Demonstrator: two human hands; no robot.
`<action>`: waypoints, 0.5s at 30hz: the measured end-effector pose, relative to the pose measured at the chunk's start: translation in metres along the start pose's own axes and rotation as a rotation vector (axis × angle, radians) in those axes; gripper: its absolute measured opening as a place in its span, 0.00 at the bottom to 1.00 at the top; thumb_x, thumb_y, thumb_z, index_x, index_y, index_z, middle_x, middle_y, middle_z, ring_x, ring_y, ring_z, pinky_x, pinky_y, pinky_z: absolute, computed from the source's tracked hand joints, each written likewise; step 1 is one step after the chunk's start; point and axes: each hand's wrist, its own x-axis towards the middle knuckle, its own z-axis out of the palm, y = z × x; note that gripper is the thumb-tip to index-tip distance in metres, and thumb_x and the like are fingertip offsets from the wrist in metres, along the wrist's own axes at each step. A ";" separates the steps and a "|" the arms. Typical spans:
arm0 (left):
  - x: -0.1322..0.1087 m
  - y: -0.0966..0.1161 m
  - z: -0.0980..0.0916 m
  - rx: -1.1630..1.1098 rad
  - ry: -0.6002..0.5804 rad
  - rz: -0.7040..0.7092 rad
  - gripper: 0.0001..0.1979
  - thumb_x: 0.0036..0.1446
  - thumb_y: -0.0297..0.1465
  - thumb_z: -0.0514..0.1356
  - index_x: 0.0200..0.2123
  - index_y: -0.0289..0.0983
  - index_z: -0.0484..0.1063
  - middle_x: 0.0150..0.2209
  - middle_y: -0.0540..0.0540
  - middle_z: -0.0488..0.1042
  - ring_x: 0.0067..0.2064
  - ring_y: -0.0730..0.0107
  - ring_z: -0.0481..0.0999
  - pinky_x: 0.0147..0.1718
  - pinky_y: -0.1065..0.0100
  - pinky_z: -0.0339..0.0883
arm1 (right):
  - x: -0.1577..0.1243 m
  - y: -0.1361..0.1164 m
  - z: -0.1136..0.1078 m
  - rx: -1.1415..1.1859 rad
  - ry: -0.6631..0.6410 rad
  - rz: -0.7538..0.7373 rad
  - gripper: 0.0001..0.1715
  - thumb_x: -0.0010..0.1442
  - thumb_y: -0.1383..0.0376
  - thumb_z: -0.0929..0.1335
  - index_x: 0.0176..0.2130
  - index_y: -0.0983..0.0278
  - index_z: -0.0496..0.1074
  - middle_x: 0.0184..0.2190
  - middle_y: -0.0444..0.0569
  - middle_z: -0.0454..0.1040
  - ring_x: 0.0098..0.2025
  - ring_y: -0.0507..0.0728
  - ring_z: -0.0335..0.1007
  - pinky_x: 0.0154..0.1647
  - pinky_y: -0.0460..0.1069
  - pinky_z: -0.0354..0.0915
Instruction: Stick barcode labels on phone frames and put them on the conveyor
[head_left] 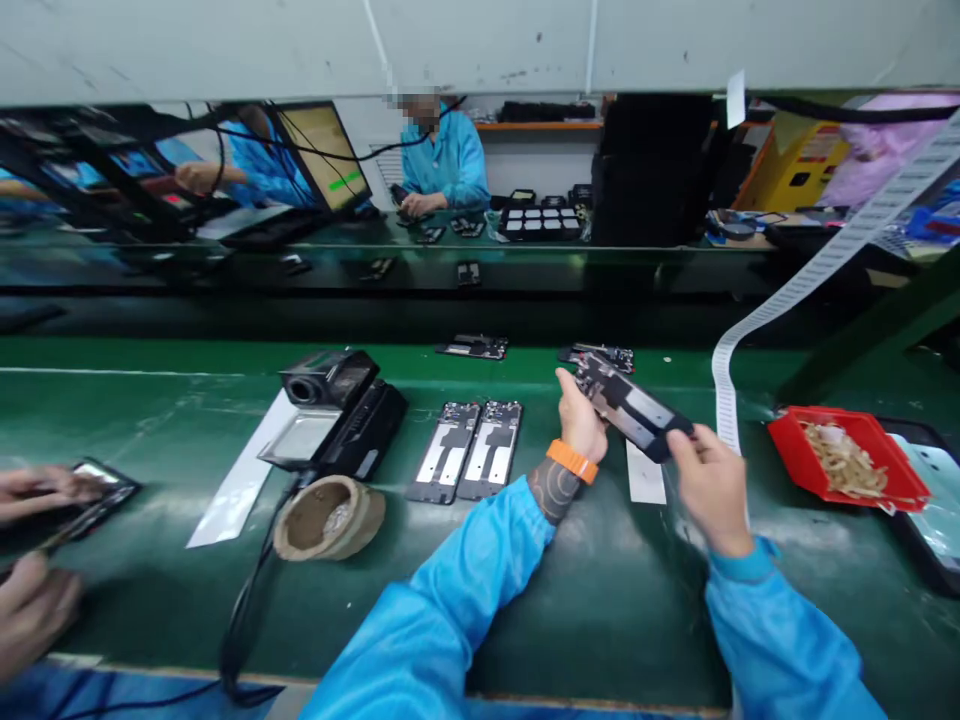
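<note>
Phone chassis (636, 408) aloft, well inside bench edge (585, 702)

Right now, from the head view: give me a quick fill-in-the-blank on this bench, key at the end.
1. The wristband by the left hand is coloured ____.
2. The lower-right end of the raised phone assembly is gripped by the person's ____ hand.
3. Between the round pot and the left hand, ____ phone frames lie side by side.
4. The bin at right is coloured ____.

Missing words: orange; right; two; red.
</note>
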 end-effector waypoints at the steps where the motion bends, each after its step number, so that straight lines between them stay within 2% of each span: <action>1: 0.000 0.011 -0.005 0.054 -0.021 0.041 0.25 0.66 0.53 0.43 0.39 0.38 0.66 0.29 0.49 0.73 0.26 0.72 0.74 0.25 0.72 0.67 | 0.008 0.004 -0.006 0.102 -0.007 0.111 0.17 0.60 0.51 0.69 0.39 0.62 0.77 0.35 0.52 0.80 0.38 0.62 0.77 0.37 0.55 0.73; 2: 0.000 0.024 -0.013 0.177 -0.127 0.029 0.22 0.65 0.51 0.50 0.40 0.38 0.68 0.29 0.48 0.74 0.26 0.71 0.74 0.24 0.71 0.68 | 0.015 0.008 -0.011 0.209 -0.038 0.206 0.19 0.58 0.50 0.70 0.39 0.62 0.77 0.35 0.52 0.80 0.36 0.62 0.77 0.34 0.54 0.73; 3: 0.001 0.036 -0.021 0.360 -0.298 -0.056 0.18 0.61 0.47 0.58 0.40 0.37 0.70 0.28 0.48 0.74 0.25 0.70 0.74 0.23 0.71 0.69 | 0.021 0.011 -0.015 0.303 -0.088 0.283 0.20 0.56 0.49 0.71 0.37 0.62 0.78 0.34 0.52 0.81 0.35 0.61 0.77 0.33 0.53 0.73; 4: 0.004 0.048 -0.029 0.549 -0.470 -0.196 0.15 0.56 0.41 0.65 0.38 0.35 0.72 0.26 0.48 0.74 0.22 0.70 0.73 0.20 0.71 0.68 | 0.025 0.014 -0.017 0.375 -0.140 0.344 0.20 0.53 0.49 0.73 0.35 0.63 0.78 0.32 0.52 0.81 0.34 0.60 0.77 0.32 0.53 0.73; 5: 0.008 0.059 -0.036 0.705 -0.594 -0.307 0.13 0.53 0.37 0.68 0.35 0.33 0.74 0.23 0.47 0.73 0.19 0.72 0.71 0.18 0.72 0.66 | 0.027 0.016 -0.018 0.421 -0.179 0.394 0.21 0.51 0.49 0.74 0.33 0.63 0.78 0.30 0.52 0.80 0.31 0.60 0.77 0.30 0.52 0.73; 6: 0.016 0.068 -0.041 0.812 -0.638 -0.369 0.11 0.51 0.34 0.69 0.32 0.32 0.75 0.21 0.47 0.72 0.18 0.73 0.69 0.16 0.73 0.64 | 0.029 0.017 -0.018 0.450 -0.193 0.431 0.21 0.49 0.49 0.75 0.33 0.64 0.78 0.29 0.52 0.80 0.29 0.59 0.76 0.28 0.52 0.73; 8: 0.039 0.083 -0.042 0.893 -0.476 -0.304 0.08 0.50 0.29 0.69 0.29 0.31 0.75 0.20 0.47 0.71 0.17 0.74 0.68 0.15 0.75 0.61 | 0.031 0.015 -0.019 0.469 -0.116 0.458 0.24 0.48 0.49 0.76 0.37 0.65 0.77 0.31 0.53 0.81 0.28 0.58 0.76 0.25 0.51 0.72; 10: 0.075 0.095 -0.030 0.880 -0.227 -0.122 0.05 0.54 0.28 0.65 0.32 0.31 0.74 0.24 0.46 0.73 0.20 0.75 0.71 0.18 0.75 0.63 | 0.032 0.011 -0.027 0.427 0.050 0.420 0.28 0.49 0.49 0.75 0.44 0.64 0.76 0.38 0.55 0.81 0.31 0.58 0.77 0.25 0.50 0.72; 12: 0.117 0.108 -0.007 0.880 -0.084 0.020 0.06 0.62 0.29 0.60 0.39 0.33 0.73 0.31 0.46 0.75 0.26 0.75 0.75 0.25 0.74 0.68 | 0.031 0.007 -0.040 0.341 0.194 0.337 0.26 0.53 0.50 0.74 0.46 0.63 0.75 0.40 0.56 0.80 0.33 0.58 0.77 0.28 0.51 0.74; 15: 0.178 0.130 0.036 0.951 0.023 0.162 0.14 0.66 0.35 0.57 0.51 0.34 0.70 0.44 0.43 0.74 0.39 0.69 0.77 0.37 0.65 0.73 | 0.028 0.004 -0.058 0.192 0.249 0.235 0.21 0.57 0.50 0.71 0.43 0.62 0.76 0.36 0.55 0.81 0.31 0.58 0.76 0.29 0.52 0.75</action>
